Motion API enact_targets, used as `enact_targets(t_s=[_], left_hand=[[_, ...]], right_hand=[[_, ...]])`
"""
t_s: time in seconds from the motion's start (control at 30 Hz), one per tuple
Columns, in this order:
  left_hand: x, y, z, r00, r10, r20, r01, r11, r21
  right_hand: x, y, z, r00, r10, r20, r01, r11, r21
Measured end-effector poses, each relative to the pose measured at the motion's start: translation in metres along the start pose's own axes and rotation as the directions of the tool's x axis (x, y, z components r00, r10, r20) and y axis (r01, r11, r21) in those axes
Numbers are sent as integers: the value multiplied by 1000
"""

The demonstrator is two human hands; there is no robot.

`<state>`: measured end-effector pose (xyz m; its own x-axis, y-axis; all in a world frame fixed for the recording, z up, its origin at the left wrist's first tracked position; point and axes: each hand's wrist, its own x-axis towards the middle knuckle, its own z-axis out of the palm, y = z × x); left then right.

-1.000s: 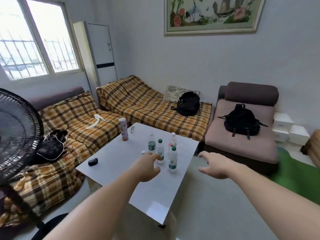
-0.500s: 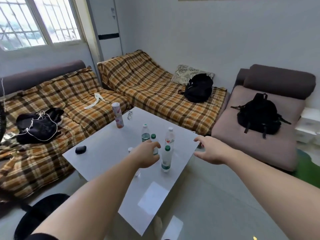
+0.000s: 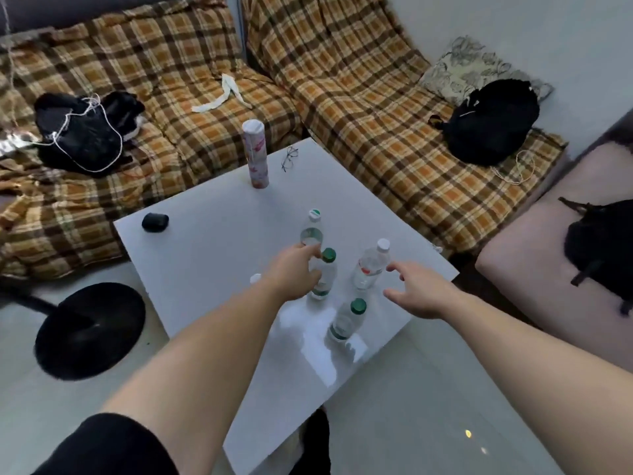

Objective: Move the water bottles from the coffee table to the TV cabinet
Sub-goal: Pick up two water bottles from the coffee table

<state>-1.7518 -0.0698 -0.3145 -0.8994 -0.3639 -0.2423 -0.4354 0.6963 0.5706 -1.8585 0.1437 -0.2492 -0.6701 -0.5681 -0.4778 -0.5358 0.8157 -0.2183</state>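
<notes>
Bottles [image 3: 371, 265] near coffee table [image 3: 212, 255] right edge, hands open, floor beyond

Plaid-covered sofas [image 3: 359, 108] fill ten to one o'clock, a mauve couch [image 3: 534, 255] sits at three, over pale glossy floor [image 3: 428, 406].

A single head-worn wide-angle camera supplies the only view. It looks forward and steeply down from above the near corner of the bench [image 3: 212, 255], close enough that both forearms fill the lower frame. The far bench corner points toward the plaid sofa [image 3: 342, 97] along the top edge. Straight lines bow toward the frame margins.
</notes>
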Motion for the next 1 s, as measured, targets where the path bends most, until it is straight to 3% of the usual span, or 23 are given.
enact_targets(t_s=[0.33, 0.73, 0.83, 1.0], left_hand=[[51, -5, 17, 991, -97, 91, 94, 995, 35], [56, 15, 51, 968, -166, 188, 132, 974, 182], [65, 23, 56, 961, -205, 188, 155, 956, 251], [73, 26, 63, 975, -185, 122, 146, 949, 278]], right_hand=[[86, -6, 15, 992, -106, 67, 101, 993, 68], [71, -6, 77, 959, -148, 240, 151, 988, 6], [63, -3, 94, 963, -130, 238, 134, 991, 0], [60, 6, 108, 985, -138, 107, 136, 990, 29]])
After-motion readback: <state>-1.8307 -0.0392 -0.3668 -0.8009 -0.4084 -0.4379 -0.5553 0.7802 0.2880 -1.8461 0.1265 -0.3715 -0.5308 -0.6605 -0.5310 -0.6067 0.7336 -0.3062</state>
